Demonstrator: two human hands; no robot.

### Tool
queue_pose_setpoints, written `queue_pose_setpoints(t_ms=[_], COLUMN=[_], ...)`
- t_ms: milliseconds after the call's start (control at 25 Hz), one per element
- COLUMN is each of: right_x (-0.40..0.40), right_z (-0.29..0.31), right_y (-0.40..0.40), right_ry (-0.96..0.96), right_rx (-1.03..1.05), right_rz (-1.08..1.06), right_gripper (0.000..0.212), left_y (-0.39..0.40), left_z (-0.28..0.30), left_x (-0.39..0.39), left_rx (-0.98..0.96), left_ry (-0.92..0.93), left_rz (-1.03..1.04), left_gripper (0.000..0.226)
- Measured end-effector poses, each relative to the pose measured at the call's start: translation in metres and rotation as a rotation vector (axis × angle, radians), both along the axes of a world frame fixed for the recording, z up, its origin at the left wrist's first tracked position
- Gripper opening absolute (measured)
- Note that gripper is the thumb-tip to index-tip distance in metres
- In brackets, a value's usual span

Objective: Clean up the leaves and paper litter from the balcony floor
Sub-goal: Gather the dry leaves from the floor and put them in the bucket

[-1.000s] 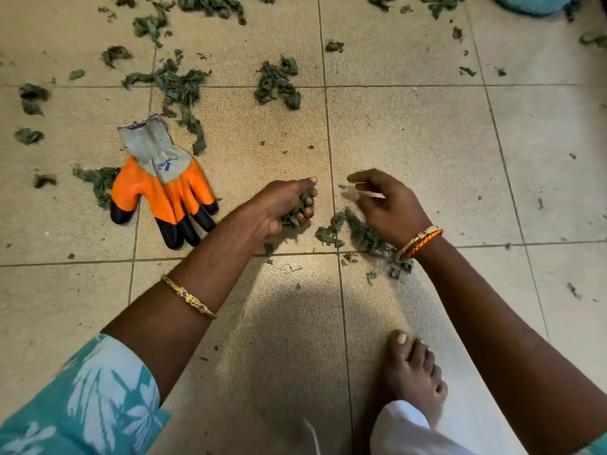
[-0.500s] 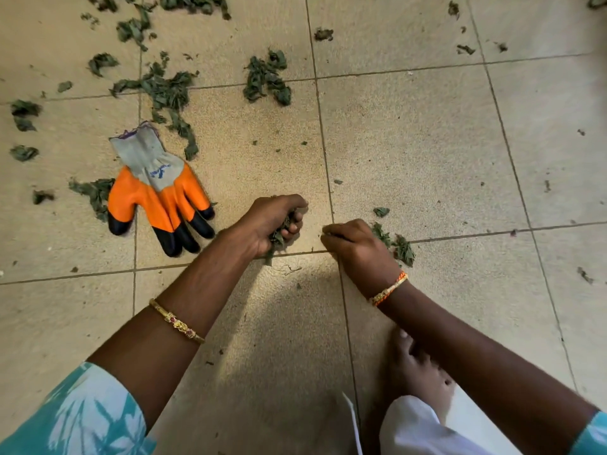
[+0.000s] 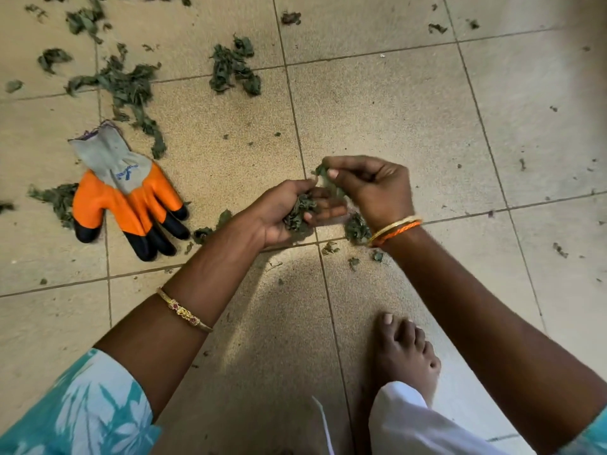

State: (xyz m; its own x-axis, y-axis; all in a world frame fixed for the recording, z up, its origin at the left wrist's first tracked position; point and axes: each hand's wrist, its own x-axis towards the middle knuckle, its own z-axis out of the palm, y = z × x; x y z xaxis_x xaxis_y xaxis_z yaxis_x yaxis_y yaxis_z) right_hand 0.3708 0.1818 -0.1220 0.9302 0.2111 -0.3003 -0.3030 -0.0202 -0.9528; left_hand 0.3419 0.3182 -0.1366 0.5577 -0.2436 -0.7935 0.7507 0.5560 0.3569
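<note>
Tiled floor (image 3: 377,103): cupped left hand (image 3: 289,211) holds dried leaves (image 3: 297,213); right hand (image 3: 374,188) pinches a leaf (image 3: 323,174) above it.

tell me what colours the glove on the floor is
The glove has a grey cuff, orange palm and black fingertips, seen in the head view.

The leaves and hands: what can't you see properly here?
Head view only:
- Leaves in the left hand: its curled fingers hide part of the pile.
- Leaf pinched by the right hand: partly hidden by its fingers.
- Glove logo: too small to read.
- Paper litter: none recognisable.
</note>
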Motion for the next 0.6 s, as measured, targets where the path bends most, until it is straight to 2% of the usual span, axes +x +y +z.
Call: queue_pose_setpoints(t_ms=[80,120,160,200,280,360,400,480,600], right_x=[-0.016,-0.023,-0.029,-0.032,-0.031,-0.022,-0.017,-0.013,-0.036], right_z=[-0.014,-0.021,-0.027,-0.029,-0.02,-0.014,-0.016,-0.025,-0.047], right_y=[-0.001,-0.004,-0.006,-0.01,-0.019,-0.037,-0.051,-0.077,-0.09], right_ry=[-0.395,-0.62,-0.755,-0.773,-0.64,-0.482,-0.447,-0.405,-0.459], right_rx=[-0.314,-0.493,-0.636,-0.705,-0.619,-0.424,-0.426,-0.617,-0.899], right_rz=[0.144,0.284,0.413,0.507,0.524,0.343,0.256,0.259,0.519], right_gripper=[0.018,0.021,0.026,0.031,0.032,0.029,0.028,0.044,0.092], left_y=[-0.003,-0.005,-0.006,-0.006,-0.008,-0.006,-0.004,-0.001,-0.004], left_z=[0.0,0.0,-0.002,-0.005,-0.01,-0.013,-0.014,-0.014,-0.013], left_x=[0.004,0.006,0.007,0.008,0.01,0.013,0.015,0.018,0.017], left_rx=[-0.005,0.009,0.034,0.072,0.163,0.249,0.287,0.33,0.37], left_ry=[-0.009,0.008,0.031,0.047,0.048,0.037,0.03,0.014,-0.016], left_rz=[0.011,0.007,-0.001,-0.016,-0.05,-0.048,-0.034,-0.009,-0.007], left_gripper=[0.031,0.03,0.029,0.028,0.029,0.032,0.033,0.034,0.035])
